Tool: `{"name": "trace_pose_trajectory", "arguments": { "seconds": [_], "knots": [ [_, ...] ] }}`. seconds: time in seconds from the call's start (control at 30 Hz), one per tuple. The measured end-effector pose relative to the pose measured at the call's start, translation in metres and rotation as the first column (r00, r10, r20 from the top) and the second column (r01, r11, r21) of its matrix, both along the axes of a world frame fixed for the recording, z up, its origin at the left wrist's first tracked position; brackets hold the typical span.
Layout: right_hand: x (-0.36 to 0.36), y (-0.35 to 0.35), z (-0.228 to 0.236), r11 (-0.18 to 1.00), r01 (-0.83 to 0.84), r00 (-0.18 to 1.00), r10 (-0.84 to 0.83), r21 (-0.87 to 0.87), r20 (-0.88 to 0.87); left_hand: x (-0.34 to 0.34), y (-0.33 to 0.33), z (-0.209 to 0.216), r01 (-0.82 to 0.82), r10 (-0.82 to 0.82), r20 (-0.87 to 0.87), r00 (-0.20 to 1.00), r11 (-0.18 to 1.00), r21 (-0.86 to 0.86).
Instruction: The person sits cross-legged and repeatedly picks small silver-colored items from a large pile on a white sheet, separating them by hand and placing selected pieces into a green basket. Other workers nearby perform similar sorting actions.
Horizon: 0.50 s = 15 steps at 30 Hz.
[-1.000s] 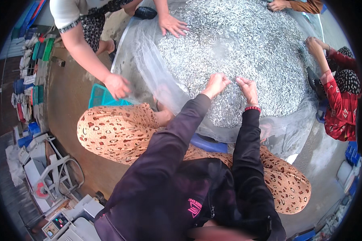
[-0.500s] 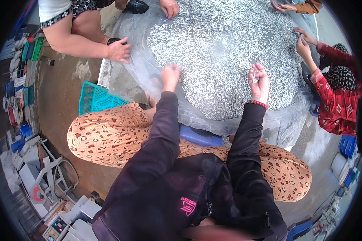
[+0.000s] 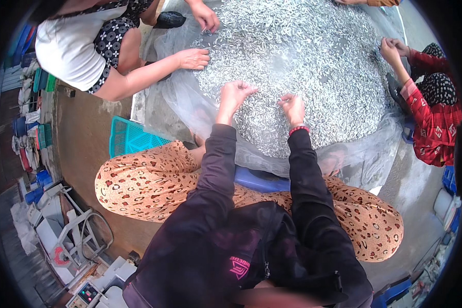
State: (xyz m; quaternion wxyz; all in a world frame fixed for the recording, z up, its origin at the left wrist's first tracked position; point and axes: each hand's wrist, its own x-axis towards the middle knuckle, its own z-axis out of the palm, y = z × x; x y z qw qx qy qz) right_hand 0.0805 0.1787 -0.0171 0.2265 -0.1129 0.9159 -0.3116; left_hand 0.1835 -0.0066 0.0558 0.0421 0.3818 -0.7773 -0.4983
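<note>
A broad layer of small silvery fish (image 3: pixel 313 72) lies spread before me on a pale mesh net (image 3: pixel 272 163). My left hand (image 3: pixel 234 98) hovers over or touches its near left part, thumb and fingers drawn together in a pinch. To its right my right hand (image 3: pixel 293 109), with a red bead bracelet (image 3: pixel 299 130) at the wrist, also has its fingers pinched low at the fish. What either hand holds, if anything, is too small to make out.
At the left a person's hand (image 3: pixel 194 59) reaches onto the fish; at the right a person in red sleeves (image 3: pixel 430 126) holds both hands over them. A teal plastic basket (image 3: pixel 131 138) stands by my left knee. Blue plastic (image 3: pixel 262 180) shows between my legs.
My right hand, palm up with a small fish on it before, has turned over and moved left. My left hand has shifted right. The person at left has reached further in.
</note>
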Motion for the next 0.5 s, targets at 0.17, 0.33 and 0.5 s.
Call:
{"name": "trace_pose_trajectory", "arguments": {
  "seconds": [0.17, 0.33, 0.5],
  "knots": [
    [-0.03, 0.031, 0.012, 0.836, 0.369, 0.906, -0.226, -0.406, 0.357, -0.01, -0.005, -0.012, 0.189, -0.186, 0.115, 0.976, 0.982, -0.013],
    [-0.03, 0.051, 0.029, 0.885, 0.087, 0.982, -0.152, -0.458, -0.107, -0.024, 0.017, -0.004, 0.193, -0.206, 0.025, 0.978, 0.948, 0.253],
    [-0.026, 0.063, 0.053, 0.577, 0.519, 0.83, -0.163, -0.631, 0.533, -0.029, 0.028, 0.019, 0.253, -0.147, -0.234, 0.961, 0.809, 0.531]
  ]
}}
